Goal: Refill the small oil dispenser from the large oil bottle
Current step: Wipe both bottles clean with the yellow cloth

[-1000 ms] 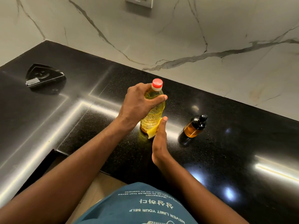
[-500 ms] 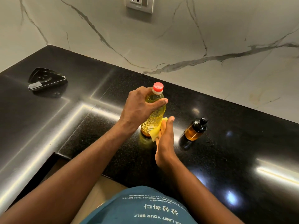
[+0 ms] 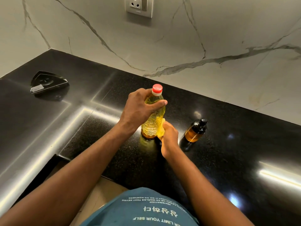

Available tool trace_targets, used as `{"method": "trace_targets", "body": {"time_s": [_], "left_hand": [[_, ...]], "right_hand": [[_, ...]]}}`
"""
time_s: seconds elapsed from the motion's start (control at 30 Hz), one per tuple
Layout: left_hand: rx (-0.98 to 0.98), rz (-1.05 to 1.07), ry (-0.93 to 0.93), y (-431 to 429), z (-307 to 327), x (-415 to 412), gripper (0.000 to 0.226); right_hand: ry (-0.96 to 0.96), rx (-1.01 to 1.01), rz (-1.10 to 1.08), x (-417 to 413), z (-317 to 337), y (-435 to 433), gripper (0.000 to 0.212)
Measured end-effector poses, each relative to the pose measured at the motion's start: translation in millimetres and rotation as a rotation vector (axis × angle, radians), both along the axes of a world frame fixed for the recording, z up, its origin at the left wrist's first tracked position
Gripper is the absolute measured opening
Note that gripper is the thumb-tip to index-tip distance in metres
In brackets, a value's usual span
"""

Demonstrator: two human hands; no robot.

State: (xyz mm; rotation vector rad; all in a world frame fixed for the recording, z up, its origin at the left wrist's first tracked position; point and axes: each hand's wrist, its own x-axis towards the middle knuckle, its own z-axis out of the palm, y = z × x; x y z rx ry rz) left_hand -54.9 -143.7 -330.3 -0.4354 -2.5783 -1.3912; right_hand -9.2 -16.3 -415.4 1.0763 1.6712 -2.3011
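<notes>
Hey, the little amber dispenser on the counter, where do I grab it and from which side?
Wrap the round amber body of the small dispenser, below its black pump top, which would likely press down. It stands upright with bare counter around it, so come from its near side with the right hand, the closer one, once that lets go of the yellow cloth.

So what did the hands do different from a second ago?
The right hand, flat with straight fingers before, has curled round the crumpled yellow cloth, pressing it on the lower side of the tall clear plastic bottle of yellow oil. The left hand kept its grip below the red cap. That bottle and the small amber dispenser with a black pump stayed put.
</notes>
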Motion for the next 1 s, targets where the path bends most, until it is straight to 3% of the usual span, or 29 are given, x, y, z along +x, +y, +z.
{"method": "trace_targets", "body": {"time_s": [0.13,0.27,0.43,0.6,0.7,0.83,1.0], "left_hand": [[-0.006,-0.046,-0.051,-2.3,4.2,-4.1,0.038],[0.012,-0.211,-0.266,-15.3,21.4,-21.7,0.029],[0.048,-0.362,-0.423,-20.6,43.8,-29.8,0.052],[0.087,-0.103,-0.315,-11.2,23.7,-21.1,0.057],[0.037,-0.018,-0.167,-4.5,16.6,-14.0,0.046],[0.023,-0.002,-0.091,0.5,14.9,-11.2,0.038],[-0.007,-0.016,-0.105,-2.5,13.9,-13.9,0.038]], "right_hand": [[-0.094,0.013,0.009,-0.1,-7.9,7.7,0.026],[-0.097,0.0,0.017,6.6,-6.1,17.4,0.025],[-0.024,0.007,-0.027,7.7,-1.8,18.9,0.024],[0.119,0.06,0.003,3.6,6.5,7.7,0.025],[0.238,0.113,0.091,16.8,2.0,-12.0,0.033],[0.327,0.141,0.175,38.2,-3.7,-38.9,0.072],[0.391,0.07,0.12,12.0,10.1,-16.4,0.048]]}}
